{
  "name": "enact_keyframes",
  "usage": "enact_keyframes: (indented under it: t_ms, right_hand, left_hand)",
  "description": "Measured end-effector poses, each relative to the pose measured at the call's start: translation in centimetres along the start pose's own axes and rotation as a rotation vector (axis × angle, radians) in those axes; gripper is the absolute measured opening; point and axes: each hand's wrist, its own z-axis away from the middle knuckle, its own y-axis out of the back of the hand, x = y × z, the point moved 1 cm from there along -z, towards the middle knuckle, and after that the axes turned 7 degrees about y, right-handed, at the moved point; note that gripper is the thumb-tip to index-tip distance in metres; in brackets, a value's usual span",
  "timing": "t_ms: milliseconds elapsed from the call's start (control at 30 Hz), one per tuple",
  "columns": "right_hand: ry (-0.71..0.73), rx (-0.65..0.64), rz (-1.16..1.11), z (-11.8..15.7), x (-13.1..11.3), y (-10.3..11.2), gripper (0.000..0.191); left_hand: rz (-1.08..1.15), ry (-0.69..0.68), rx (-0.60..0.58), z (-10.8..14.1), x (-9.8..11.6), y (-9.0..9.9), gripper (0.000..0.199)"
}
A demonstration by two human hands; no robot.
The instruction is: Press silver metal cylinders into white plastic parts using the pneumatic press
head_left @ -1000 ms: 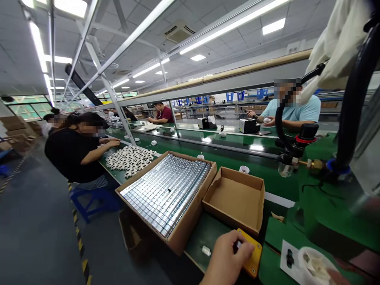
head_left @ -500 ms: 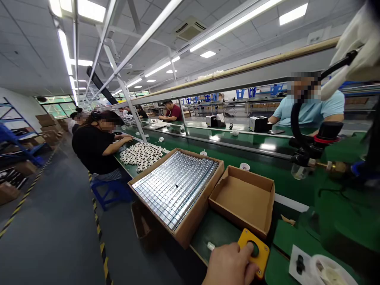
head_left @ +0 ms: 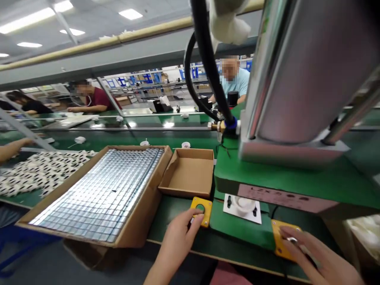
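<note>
My left hand [head_left: 179, 232] is at the left yellow button box [head_left: 207, 222], thumb and forefinger beside its dark round button. A small pale bit shows between those fingers, too hidden to name. At the right yellow button box [head_left: 277, 229], my right hand [head_left: 322, 253] is closed on a small shiny metal piece [head_left: 292, 239], and its fingers partly cover the box. Between the two boxes, under the green head of a press [head_left: 285, 170], a white round fixture [head_left: 245, 204] sits on a white plate [head_left: 255, 217].
A carton [head_left: 133, 221] full of rows of shiny metal parts stands left of a shallow cardboard box [head_left: 190, 174]. Many white pieces [head_left: 50, 170] lie farther left, near another person's arm [head_left: 13, 150]. Black hoses [head_left: 208, 59] hang by the press. People sit across the line.
The view has swung right and closer to the press. My right hand and the right button box have come into sight. My left hand stays by the left button box.
</note>
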Motion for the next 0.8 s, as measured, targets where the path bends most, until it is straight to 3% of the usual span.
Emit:
enact_keyframes:
  t_ms: [133,233,300,400,567,633,700,800]
  right_hand:
    - [-0.31,0.019,-0.421,-5.5,-5.9,1.1,0.029]
    - [-0.282,-0.072,-0.721,-10.6,-9.7,1.2,0.025]
    - [-0.257,-0.137,-0.891,-13.1,-11.0,1.0,0.021]
    - [-0.29,-0.151,-0.989,-14.4,-11.5,0.3,0.021]
    - [-0.419,-0.164,-1.244,-11.4,-10.0,-0.5,0.038]
    - [-0.494,-0.067,-1.327,-9.3,-7.9,0.6,0.042]
    - [-0.548,0.107,-1.196,-7.3,-5.0,3.0,0.041]
    - [-0.538,0.271,-0.653,-4.8,-0.3,8.4,0.037]
  left_hand:
    - [0.502,0.19,-0.132,0.0,2.5,-0.8,0.035]
    - [0.755,0.274,-0.277,0.0,4.1,-1.6,0.041]
    - [0.797,0.291,-0.314,0.2,4.7,-1.9,0.042]
    - [0.709,0.261,-0.257,0.4,5.1,-1.8,0.04]
    - [0.565,0.217,-0.236,-0.3,5.1,-2.2,0.042]
    - [0.564,0.193,-0.26,-1.1,5.1,-2.6,0.037]
    - [0.6,0.174,-0.291,-2.0,5.5,-3.2,0.026]
    - [0.714,0.14,-0.386,-3.1,7.0,-3.9,0.032]
